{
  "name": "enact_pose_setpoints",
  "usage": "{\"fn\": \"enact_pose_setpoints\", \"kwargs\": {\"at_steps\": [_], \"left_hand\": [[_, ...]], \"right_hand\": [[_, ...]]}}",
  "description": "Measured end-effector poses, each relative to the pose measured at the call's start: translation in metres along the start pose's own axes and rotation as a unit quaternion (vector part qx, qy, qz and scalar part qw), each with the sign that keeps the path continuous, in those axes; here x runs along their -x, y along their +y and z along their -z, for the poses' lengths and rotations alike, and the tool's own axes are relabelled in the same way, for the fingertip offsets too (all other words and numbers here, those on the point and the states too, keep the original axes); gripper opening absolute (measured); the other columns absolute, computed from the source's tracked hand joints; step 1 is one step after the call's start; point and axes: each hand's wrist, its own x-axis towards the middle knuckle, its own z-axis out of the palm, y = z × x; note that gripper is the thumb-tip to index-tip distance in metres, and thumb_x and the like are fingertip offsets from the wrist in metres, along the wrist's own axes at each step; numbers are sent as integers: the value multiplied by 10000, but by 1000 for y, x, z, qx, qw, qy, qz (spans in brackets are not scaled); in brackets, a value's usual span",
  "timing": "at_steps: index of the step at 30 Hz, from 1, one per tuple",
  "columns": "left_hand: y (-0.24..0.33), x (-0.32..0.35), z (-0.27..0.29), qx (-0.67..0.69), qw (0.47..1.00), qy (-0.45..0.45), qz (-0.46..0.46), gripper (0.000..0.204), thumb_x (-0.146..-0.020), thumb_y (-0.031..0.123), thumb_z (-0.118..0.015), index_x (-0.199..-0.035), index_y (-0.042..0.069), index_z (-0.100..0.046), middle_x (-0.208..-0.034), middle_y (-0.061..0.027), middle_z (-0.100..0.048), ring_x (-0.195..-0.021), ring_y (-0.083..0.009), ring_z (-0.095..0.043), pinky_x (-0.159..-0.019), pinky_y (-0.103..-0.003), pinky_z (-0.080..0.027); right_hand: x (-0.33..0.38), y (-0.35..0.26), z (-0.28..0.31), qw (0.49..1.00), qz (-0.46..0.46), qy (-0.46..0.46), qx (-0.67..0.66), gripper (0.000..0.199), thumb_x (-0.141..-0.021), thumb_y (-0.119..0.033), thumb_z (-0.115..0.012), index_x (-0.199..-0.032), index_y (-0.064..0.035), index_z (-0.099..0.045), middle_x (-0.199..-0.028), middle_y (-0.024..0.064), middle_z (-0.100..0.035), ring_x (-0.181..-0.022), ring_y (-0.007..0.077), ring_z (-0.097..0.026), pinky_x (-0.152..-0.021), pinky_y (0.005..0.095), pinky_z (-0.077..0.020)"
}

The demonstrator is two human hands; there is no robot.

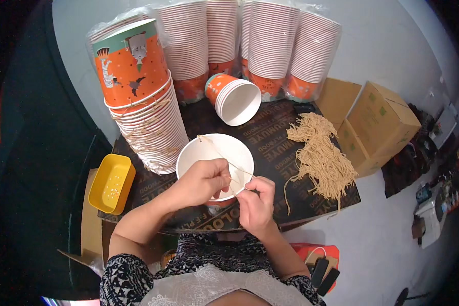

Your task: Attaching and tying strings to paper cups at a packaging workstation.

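A white-lined paper bucket (pixel 194 155) stands upright before me with its mouth up. A thin length of tan twine (pixel 217 148) passes through a hole in its far left rim and runs across the mouth to my hands. Over the near part of the opening, my left hand (pixel 205 178) is closed with the twine pinched in its fingers. At the near right rim, my right hand (pixel 256 201) grips the twine between thumb and fingers, touching the rim. My fingers partly hide the twine's end.
A tall stack of twine-handled paper buckets (pixel 153 127) rises at left, beside a yellow tray (pixel 112 204) with small white bits. Tan twine (pixel 324 158) lies in a bundle at right. Several nested buckets (pixel 234 99) lie sideways before bagged stacks (pixel 273 46). A cardboard box (pixel 382 122) stands right.
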Motion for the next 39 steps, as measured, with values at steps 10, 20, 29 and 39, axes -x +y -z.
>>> {"fn": "enact_pose_setpoints", "kwargs": {"at_steps": [10, 20, 29, 39], "left_hand": [[10, -5, -8, -174, 980, 96, -9, 122, -918, 76, -578, -834, -11, -563, -670, -68, -609, -585, -121, -574, -525, -294, -466], [14, 9, -12, -263, 949, 133, -110, 76, -867, 35, -643, -856, -28, -601, -730, -122, -656, -671, -167, -667, -569, -322, -515], [13, 10, -11, -226, 957, 134, -121, 81, -859, 38, -644, -865, -36, -611, -731, -152, -667, -677, -228, -684, -582, -334, -523], [7, 12, -12, -268, 938, 146, -162, 88, -814, 31, -650, -854, -19, -590, -707, -178, -622, -659, -358, -644, -590, -404, -506]], "right_hand": [[-1, 1, 4, 999, 18, -23, -33, 176, -779, 103, -633, -910, 13, -558, -1089, 167, -501, -1005, 340, -541, -860, 406, -469], [-3, 1, 3, 999, -30, 31, 20, 231, -759, 103, -637, -959, 16, -563, -1062, 200, -566, -924, 343, -567, -813, 416, -488], [-8, -10, 3, 998, -62, -14, 25, 311, -756, 41, -694, -1039, -15, -577, -1058, 129, -551, -997, 324, -543, -830, 406, -472], [-2, 4, -5, 999, -36, -2, 29, 226, -775, 37, -698, -963, -23, -588, -960, 125, -557, -843, 315, -561, -750, 415, -465]]}}
